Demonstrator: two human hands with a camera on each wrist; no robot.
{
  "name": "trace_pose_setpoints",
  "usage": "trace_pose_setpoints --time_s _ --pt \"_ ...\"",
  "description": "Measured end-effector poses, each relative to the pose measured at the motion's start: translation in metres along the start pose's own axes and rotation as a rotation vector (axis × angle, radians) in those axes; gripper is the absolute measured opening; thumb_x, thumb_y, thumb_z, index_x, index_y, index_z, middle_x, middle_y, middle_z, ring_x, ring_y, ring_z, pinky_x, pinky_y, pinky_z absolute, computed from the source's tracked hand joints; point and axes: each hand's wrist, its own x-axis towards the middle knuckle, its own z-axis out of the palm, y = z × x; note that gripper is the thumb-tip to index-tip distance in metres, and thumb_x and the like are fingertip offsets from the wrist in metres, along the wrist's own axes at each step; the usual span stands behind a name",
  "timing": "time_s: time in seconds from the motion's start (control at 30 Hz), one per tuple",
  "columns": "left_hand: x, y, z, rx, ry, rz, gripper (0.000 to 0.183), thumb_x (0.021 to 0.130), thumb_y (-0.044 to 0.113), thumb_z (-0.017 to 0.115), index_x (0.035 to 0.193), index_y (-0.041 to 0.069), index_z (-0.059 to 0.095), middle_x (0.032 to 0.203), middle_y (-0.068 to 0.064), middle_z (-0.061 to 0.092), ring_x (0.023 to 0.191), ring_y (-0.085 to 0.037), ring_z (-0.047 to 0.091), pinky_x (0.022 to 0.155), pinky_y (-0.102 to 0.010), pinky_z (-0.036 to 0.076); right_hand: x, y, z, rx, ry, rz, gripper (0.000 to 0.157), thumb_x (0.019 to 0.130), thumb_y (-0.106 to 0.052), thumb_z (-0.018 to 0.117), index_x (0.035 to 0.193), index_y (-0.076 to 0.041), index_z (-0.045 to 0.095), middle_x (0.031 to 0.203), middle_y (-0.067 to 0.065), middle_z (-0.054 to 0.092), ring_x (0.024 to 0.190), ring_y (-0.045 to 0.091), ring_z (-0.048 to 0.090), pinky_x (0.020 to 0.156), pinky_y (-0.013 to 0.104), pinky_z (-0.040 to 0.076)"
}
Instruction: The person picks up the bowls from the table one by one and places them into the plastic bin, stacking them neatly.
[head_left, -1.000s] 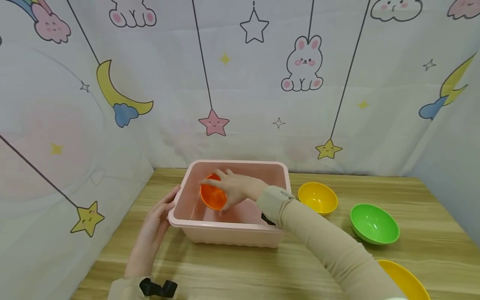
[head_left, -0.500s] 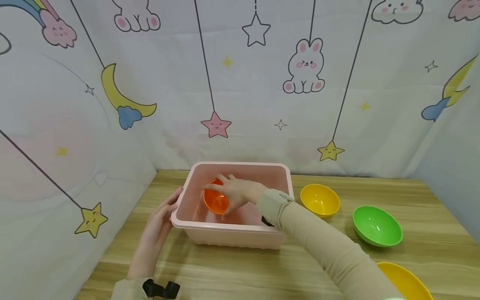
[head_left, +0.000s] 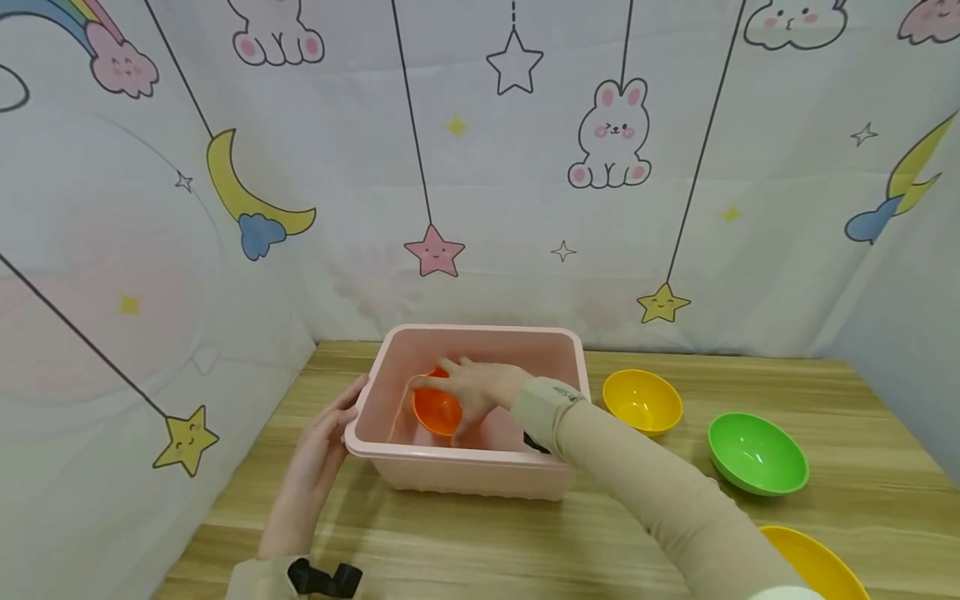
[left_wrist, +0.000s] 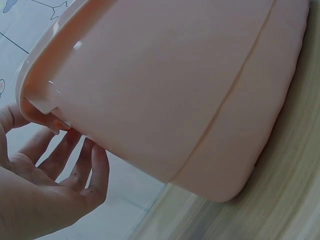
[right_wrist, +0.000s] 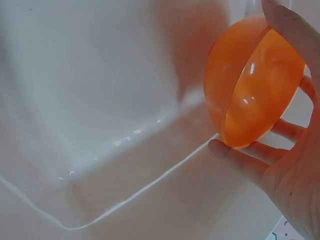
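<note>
The right hand (head_left: 476,393) holds the orange bowl (right_wrist: 260,90) by its rim, inside the pink basin (head_left: 465,477); whether the bowl touches the basin floor is unclear. The left hand (head_left: 318,442) grips the basin's left rim, thumb tip hidden. Rightward on the worktop (head_left: 450,550) sit a small yellow bowl (head_left: 641,402), a green bowl (head_left: 757,454) and a yellow piece (head_left: 813,562), cut off below and partly sleeve-covered.

One bowl (right_wrist: 255,90) is orange, the tub (head_left: 472,475) pink, the backdrop (head_left: 517,192) star-patterned.
</note>
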Motion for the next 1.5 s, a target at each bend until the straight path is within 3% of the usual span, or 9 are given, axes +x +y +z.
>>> trace_pose_setpoints --time_s 0.3,0.57,0.8,0.93,1.23,1.5 --pt "0.0 0.0001 -0.0009 0.005 -0.006 -0.006 0.054 0.099 0.015 0.043 0.151 0.009 0.03 0.138 0.026 0.05 0.118 0.013 0.047 0.095 -0.018 0.04 0.0024 -0.0036 0.0014 -0.055 -0.078 0.052 0.092 0.074 -0.049 0.076 0.149 -0.043 0.022 0.156 0.004 0.024 0.138 0.032 0.033 0.099 0.047 0.047" --pt "-0.0015 0.0003 0.0 0.011 -0.005 -0.013 0.053 0.099 0.016 0.043 0.151 0.01 0.031 0.13 0.029 0.053 0.118 0.012 0.048 0.096 -0.019 0.04 0.0042 -0.0046 0.0035 -0.075 -0.083 0.007 0.089 0.074 -0.046 0.077 0.148 -0.04 0.027 0.147 0.003 0.032 0.131 0.03 0.04 0.099 0.046 0.045" --pt "-0.001 0.0015 -0.0007 0.015 -0.017 0.008 0.054 0.099 0.018 0.044 0.151 0.01 0.03 0.155 0.013 0.034 0.119 0.015 0.046 0.097 -0.019 0.039 0.0047 -0.0045 0.0031 -0.056 -0.105 0.052 0.092 0.074 -0.047 0.078 0.149 -0.044 0.024 0.154 0.003 0.025 0.137 0.034 0.035 0.099 0.048 0.045" --pt "-0.001 0.0009 -0.0015 0.012 -0.025 0.012 0.055 0.1 0.017 0.044 0.151 0.008 0.029 0.158 0.007 0.029 0.119 0.016 0.045 0.097 -0.018 0.039 0.0058 -0.0045 0.0043 -0.049 -0.11 0.032 0.091 0.075 -0.044 0.077 0.149 -0.042 0.024 0.154 0.004 0.025 0.138 0.036 0.034 0.1 0.049 0.044" --pt "-0.0015 0.0 -0.0021 0.007 -0.029 0.026 0.054 0.1 0.016 0.043 0.151 0.007 0.028 0.143 0.024 0.046 0.119 0.015 0.046 0.096 -0.018 0.04 0.0064 -0.0059 0.0053 -0.067 -0.095 0.002 0.089 0.075 -0.045 0.077 0.148 -0.042 0.026 0.152 0.004 0.028 0.136 0.033 0.034 0.098 0.049 0.045" --pt "-0.0013 0.0 -0.0014 0.007 -0.03 0.025 0.055 0.1 0.017 0.043 0.151 0.007 0.027 0.146 0.021 0.043 0.119 0.015 0.045 0.096 -0.016 0.04 0.0063 -0.0061 0.005 -0.068 -0.1 0.01 0.09 0.075 -0.046 0.076 0.148 -0.042 0.025 0.153 0.003 0.027 0.138 0.033 0.032 0.099 0.049 0.045"
